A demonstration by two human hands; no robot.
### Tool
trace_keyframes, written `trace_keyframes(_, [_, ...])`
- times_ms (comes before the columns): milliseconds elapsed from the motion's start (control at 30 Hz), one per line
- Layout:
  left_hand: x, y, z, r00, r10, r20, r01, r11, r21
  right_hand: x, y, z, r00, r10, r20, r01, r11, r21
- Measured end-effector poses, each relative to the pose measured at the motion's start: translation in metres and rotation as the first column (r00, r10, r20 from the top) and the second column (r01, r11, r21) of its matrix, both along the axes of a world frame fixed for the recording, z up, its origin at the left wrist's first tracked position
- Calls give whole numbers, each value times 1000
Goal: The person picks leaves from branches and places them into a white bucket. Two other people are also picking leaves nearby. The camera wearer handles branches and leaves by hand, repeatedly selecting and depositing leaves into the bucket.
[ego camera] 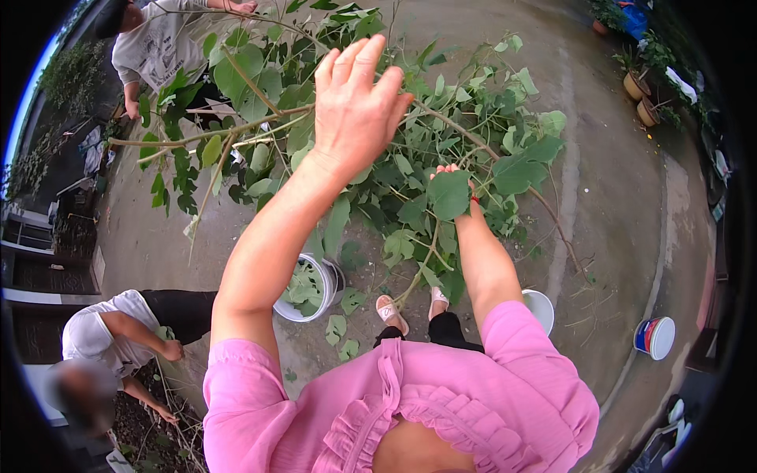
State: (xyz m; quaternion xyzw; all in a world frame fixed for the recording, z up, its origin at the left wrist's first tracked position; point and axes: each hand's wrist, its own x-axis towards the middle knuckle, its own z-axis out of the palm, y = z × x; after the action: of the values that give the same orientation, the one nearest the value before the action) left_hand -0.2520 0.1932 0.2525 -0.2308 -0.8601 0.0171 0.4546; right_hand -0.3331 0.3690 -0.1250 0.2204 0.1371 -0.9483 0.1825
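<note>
My left hand [358,97] is raised over a heap of cut leafy branches [390,148], fingers curled around a branch [254,124] that runs out to the left. The palm side is hidden from me. My right hand [454,177] reaches lower into the foliage on the right. A broad green leaf [449,195] covers most of that hand, so its grip does not show. Near it, a long brown branch [479,145] slants down to the right. Just left of my feet stands a white bucket [326,290] containing picked green leaves [304,288].
A person in white [112,337] bends over twigs at lower left, and another person [157,44] stands beyond the branches. A white bucket [539,310] is by my right side; a lidded paint bucket [654,338] stands farther right. Loose leaves [336,329] lie on the concrete. Potted plants [637,86] line the right.
</note>
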Motion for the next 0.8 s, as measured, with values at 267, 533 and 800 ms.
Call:
trace_keyframes(267, [83,75,-151,430,-458,778,500,838,217,41,-69,-62,934,336,123,-351,796,494])
trace_keyframes(533, [43,-16,-241,286,447,848,17,882,-471,71,-61,-43,854,417,312,-501,820,277])
trace_keyframes(800, [119,-34,-192,545,371,752,-197,928,-315,49,-54,-20,849,448,280,-521,799,301])
